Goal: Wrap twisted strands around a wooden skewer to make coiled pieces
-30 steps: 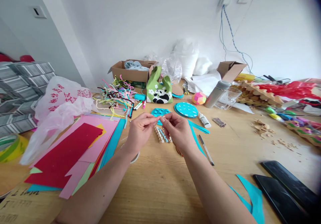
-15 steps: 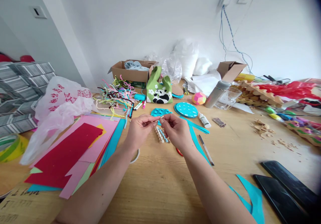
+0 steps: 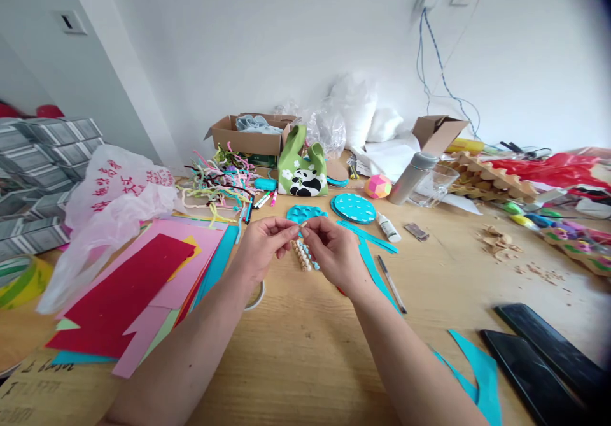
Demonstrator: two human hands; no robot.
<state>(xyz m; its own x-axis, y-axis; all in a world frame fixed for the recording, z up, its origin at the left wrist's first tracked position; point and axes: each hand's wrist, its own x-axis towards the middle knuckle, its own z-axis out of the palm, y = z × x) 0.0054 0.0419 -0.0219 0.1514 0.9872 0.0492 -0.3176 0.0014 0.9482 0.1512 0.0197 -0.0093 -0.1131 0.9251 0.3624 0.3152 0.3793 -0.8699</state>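
Note:
My left hand (image 3: 265,245) and my right hand (image 3: 333,248) meet over the middle of the table, fingertips pinched together. A tiny pale piece (image 3: 303,225) shows between them; it is too small to name. Just below the fingertips lie rows of small brown and blue beads or shells (image 3: 302,256), partly hidden by my right hand. Behind the hands is a blue scalloped piece (image 3: 305,212) with round bumps. To its right lies a blue disc (image 3: 356,208) with white marks.
Coloured paper sheets (image 3: 128,279) and a roll of tape (image 3: 257,296) lie left. A white glue bottle (image 3: 387,227), a pen (image 3: 392,284), blue strips (image 3: 375,267) and phones (image 3: 529,375) are right. A panda bag (image 3: 302,168), bottle (image 3: 414,177) and cardboard box (image 3: 252,134) stand behind.
Both hands stay together and shift very slightly. My left fingers have curled a little more, and the pale piece between the fingertips is tilted differently.

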